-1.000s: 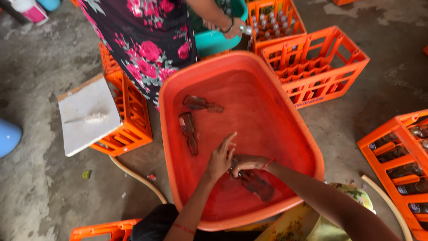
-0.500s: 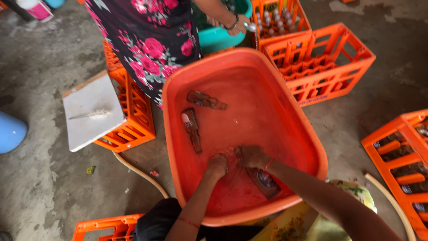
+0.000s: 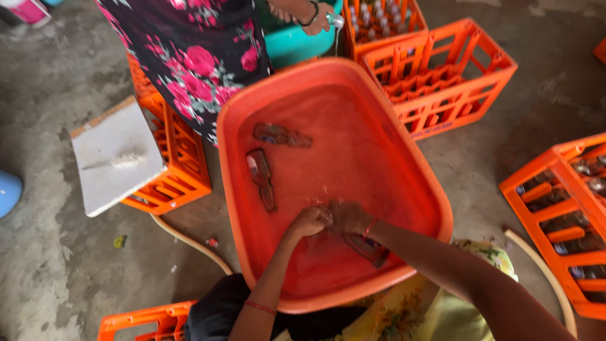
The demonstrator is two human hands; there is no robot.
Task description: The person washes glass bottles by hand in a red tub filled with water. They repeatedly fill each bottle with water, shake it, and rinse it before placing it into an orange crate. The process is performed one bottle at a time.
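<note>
A large orange tub (image 3: 416,158) holds shallow water. Both my hands are down in it near the front edge. My right hand (image 3: 349,217) grips a dark glass bottle (image 3: 369,248) that lies under the water and points toward me. My left hand (image 3: 308,221) is closed around the bottle's neck end, touching my right hand. Two more dark bottles lie in the water farther back: one (image 3: 261,179) lengthwise on the left, another (image 3: 281,135) across the tub behind it.
Another person in a dark floral dress (image 3: 189,57) stands at the tub's far left, a hand (image 3: 319,16) over a teal basin (image 3: 297,44). Orange bottle crates (image 3: 442,76) stand behind and at the right (image 3: 562,215). A grey slab (image 3: 117,155) tops a left crate. A hose (image 3: 189,243) lies on the concrete.
My left hand, open with fingers spread a second ago, has closed and joined my right hand on the bottle. The view has drifted so the tub sits more to the right.
</note>
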